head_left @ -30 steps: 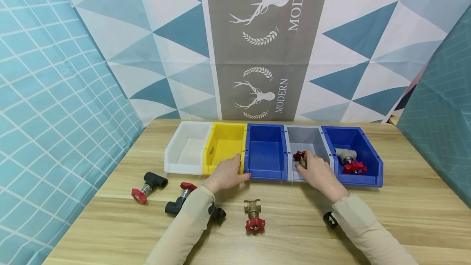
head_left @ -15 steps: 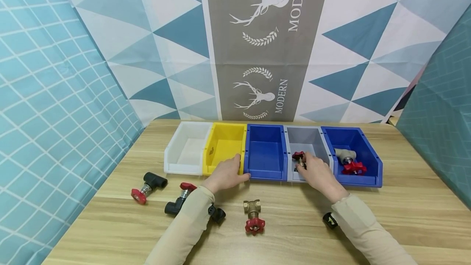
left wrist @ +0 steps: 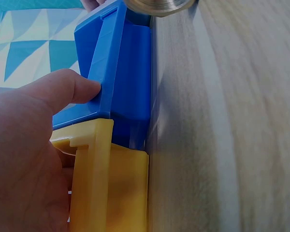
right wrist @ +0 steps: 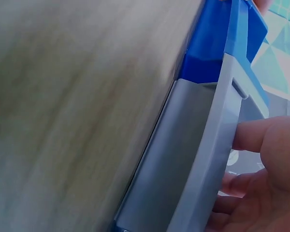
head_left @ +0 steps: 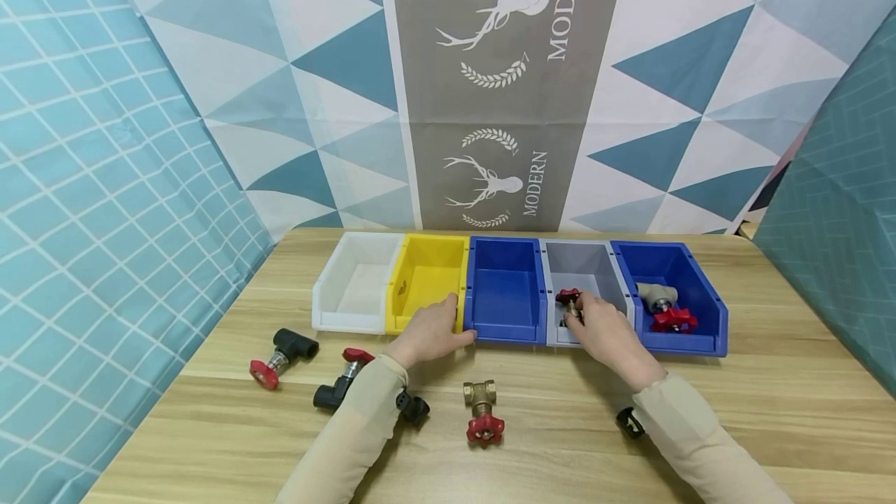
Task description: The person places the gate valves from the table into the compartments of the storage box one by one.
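Note:
In the head view, my right hand (head_left: 607,333) reaches into the grey bin (head_left: 621,286), thumb and index finger around a brass gate valve (head_left: 572,309) with a dark red handwheel. The grey bin's lip hides that valve in the right wrist view, where the fingers (right wrist: 241,183) show behind the lip. My left hand (head_left: 432,329) rests across the fronts of the yellow bin (head_left: 428,274) and the middle blue bin (head_left: 505,331). In the left wrist view its thumb (left wrist: 82,89) touches the blue lip, while the other fingers are mostly hidden behind the yellow one.
A brass valve with a red handwheel (head_left: 484,414) lies in front of the bins. Black valves (head_left: 287,348) and other black fittings (head_left: 413,407) lie at left. The right blue bin (head_left: 721,333) holds a pale valve (head_left: 661,298). A white bin (head_left: 322,306) ends the row.
The valve in the grey bin has shifted slightly and more of its brass body shows beside the right fingers. The left hand has stayed put.

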Tool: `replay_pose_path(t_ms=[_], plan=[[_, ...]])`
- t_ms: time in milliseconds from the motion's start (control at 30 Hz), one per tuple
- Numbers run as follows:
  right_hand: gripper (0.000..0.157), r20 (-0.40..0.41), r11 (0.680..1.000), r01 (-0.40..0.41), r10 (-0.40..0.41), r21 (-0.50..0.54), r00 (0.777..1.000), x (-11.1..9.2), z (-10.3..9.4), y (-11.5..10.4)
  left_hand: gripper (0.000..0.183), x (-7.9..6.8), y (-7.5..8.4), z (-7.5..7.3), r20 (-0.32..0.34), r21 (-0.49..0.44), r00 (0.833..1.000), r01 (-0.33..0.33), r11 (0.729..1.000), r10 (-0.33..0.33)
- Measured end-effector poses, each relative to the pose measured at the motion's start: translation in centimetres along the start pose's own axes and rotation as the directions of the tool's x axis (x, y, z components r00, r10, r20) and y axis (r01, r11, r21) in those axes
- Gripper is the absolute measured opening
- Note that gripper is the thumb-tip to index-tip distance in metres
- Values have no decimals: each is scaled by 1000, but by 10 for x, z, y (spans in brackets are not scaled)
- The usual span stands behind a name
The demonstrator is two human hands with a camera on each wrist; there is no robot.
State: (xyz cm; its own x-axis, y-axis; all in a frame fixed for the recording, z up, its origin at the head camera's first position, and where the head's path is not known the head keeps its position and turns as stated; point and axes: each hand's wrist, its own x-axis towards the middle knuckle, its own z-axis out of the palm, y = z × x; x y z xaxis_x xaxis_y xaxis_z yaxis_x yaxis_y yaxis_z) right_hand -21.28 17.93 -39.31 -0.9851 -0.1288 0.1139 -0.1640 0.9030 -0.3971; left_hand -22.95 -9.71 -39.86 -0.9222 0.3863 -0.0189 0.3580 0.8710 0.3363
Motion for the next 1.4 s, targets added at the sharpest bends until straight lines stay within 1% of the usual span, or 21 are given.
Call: replay_pose_path(t_ms=[167,400,567,767,900,1067,1267,1400], plan=[[27,-21,1000,25,-25,-9,999,-4,-3,-4,62,0,0,0,2,-7,1000,2,1000,-2],[28,-83,998,55,-57,-27,995,-10,-8,-11,64,-1,0,-1,0,-1,1000,3,1000,-3],[24,-153,995,99,-103,-32,983,-16,-9,-21,68,-1,0,0,0,3,1000,4,1000,-4],[20,-205,987,153,-158,-41,966,-26,-9,-33,72,-2,1,-1,3,0,1000,8,1000,-8],[18,-203,980,197,-199,-31,959,-31,-9,-42,73,-2,2,-1,1,-1,1000,10,1000,-10],[18,-176,969,246,-245,-21,953,-36,-8,-51,70,-2,1,0,0,-2,1000,10,1000,-10],[19,-177,964,265,-262,-8,949,-42,-7,-59,69,-2,1,0,3,-7,1000,8,1000,-8],[22,-156,961,278,-274,3,949,-46,-7,-66,69,-2,1,0,2,-3,1000,8,1000,-8]])
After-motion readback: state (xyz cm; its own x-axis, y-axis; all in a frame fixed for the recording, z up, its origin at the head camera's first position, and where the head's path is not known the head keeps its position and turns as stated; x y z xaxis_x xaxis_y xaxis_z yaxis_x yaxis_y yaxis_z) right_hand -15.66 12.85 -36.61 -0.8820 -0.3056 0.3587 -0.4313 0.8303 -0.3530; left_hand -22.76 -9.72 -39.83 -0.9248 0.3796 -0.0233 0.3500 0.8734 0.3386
